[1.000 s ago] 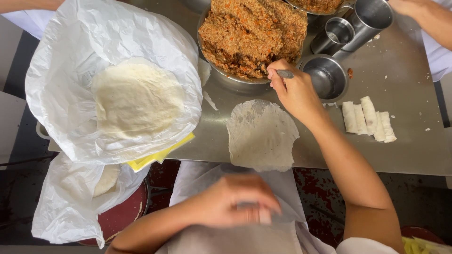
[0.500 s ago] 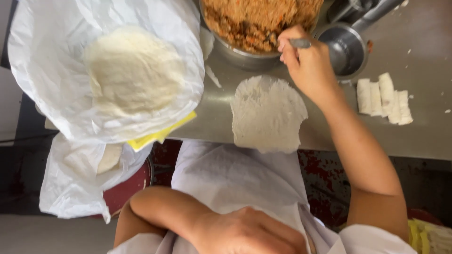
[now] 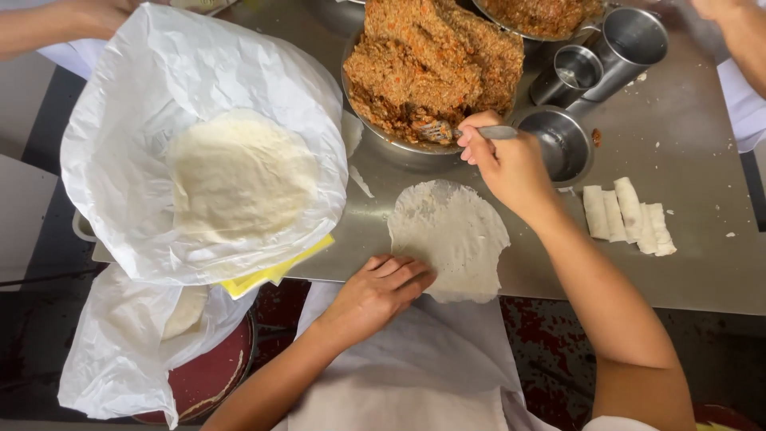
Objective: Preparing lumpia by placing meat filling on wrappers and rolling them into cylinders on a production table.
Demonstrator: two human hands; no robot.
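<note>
A thin round white wrapper (image 3: 449, 236) lies flat on the steel table (image 3: 694, 247) near its front edge. My left hand (image 3: 381, 291) rests open on the table edge, fingertips touching the wrapper's lower left rim. My right hand (image 3: 503, 160) grips a fork (image 3: 451, 132) whose tines dig into the heap of orange-brown minced filling (image 3: 431, 60) in a large metal bowl (image 3: 399, 148) just beyond the wrapper.
A stack of wrappers (image 3: 239, 179) sits on a white plastic bag (image 3: 144, 136) at left. Several finished rolls (image 3: 630, 215) lie at right. Small steel cups (image 3: 562, 144) and a steel jug (image 3: 630, 40) stand right of the bowl. Other people's arms show at the top corners.
My left hand has come up from my lap to the table edge and touches the wrapper. My right hand has pushed the fork into the filling.
</note>
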